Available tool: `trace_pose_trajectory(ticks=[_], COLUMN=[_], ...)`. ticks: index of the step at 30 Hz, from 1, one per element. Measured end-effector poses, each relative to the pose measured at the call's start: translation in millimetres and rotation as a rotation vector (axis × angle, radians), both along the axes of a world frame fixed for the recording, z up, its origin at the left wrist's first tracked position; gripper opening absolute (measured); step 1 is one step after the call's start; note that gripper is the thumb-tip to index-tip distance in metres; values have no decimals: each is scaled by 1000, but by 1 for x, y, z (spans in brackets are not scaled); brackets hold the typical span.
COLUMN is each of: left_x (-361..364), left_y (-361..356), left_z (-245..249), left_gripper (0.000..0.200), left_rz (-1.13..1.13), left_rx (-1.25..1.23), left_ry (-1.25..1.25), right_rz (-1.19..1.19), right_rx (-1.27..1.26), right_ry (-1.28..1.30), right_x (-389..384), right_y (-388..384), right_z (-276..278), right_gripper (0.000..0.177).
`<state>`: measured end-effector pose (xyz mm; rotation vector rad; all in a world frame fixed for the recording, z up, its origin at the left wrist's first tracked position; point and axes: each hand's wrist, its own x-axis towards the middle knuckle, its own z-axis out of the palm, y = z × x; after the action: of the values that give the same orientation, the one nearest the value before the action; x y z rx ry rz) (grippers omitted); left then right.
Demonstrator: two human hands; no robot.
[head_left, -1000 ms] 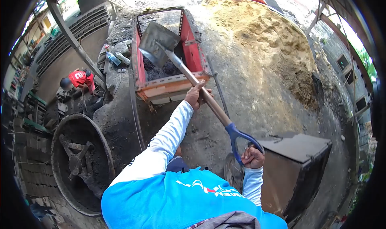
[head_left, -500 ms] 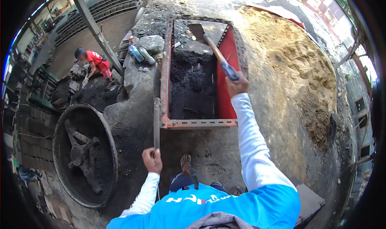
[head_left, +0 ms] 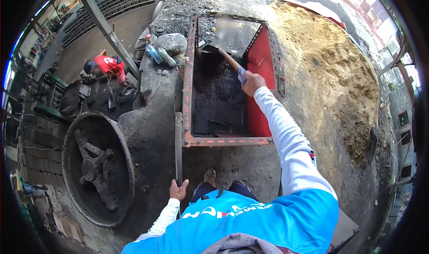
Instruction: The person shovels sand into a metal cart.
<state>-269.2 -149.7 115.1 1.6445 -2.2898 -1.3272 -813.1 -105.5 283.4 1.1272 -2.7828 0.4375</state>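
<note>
My right hand point(head_left: 254, 83) is closed around a short-handled shovel point(head_left: 230, 60) with a wooden shaft and blue-wrapped grip. Its flat blade points into the far part of a red metal-framed box point(head_left: 261, 75). Dark, damp-looking granular material point(head_left: 219, 100) lies inside the box. Below the near left corner, my left hand point(head_left: 178, 190) grips the lower end of a long, flat metal bar point(head_left: 178, 147) that runs up along the box's side.
A large round pan point(head_left: 129, 164) with a spoked hub stands at left. Sand point(head_left: 326, 53) is heaped at right. Plastic bottles point(head_left: 154, 54) lie beside a rock point(head_left: 172, 44). A person in red point(head_left: 109, 65) bends over near a post point(head_left: 107, 31).
The shovel has swung lower and its blade has dropped toward the dark material. My right hand has shifted left. My left hand stays on the bar. The person in red bends lower.
</note>
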Motion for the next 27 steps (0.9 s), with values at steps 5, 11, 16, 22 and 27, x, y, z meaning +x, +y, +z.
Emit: trace_pose_trajectory(ticks=[5, 11, 16, 22, 27], left_x=[-25, -56, -63, -51, -214], left_y=[-23, -12, -13, -49, -68], left_z=[-18, -20, -16, -9, 141], left_gripper=[61, 49, 47, 57, 28], left_rz=[175, 264, 294, -191, -194], left_rx=[289, -86, -71, -119, 82], left_ry=[105, -115, -113, -486, 459], right_rz=[-155, -69, 169, 123, -4], right_rx=[-391, -165, 211, 28, -212], right_ry=[99, 32, -184, -40, 206], right_x=[-94, -74, -32, -47, -59], right_y=[-13, -17, 9, 45, 79], right_z=[35, 44, -2, 52, 120], right_gripper=[27, 21, 25, 21, 17])
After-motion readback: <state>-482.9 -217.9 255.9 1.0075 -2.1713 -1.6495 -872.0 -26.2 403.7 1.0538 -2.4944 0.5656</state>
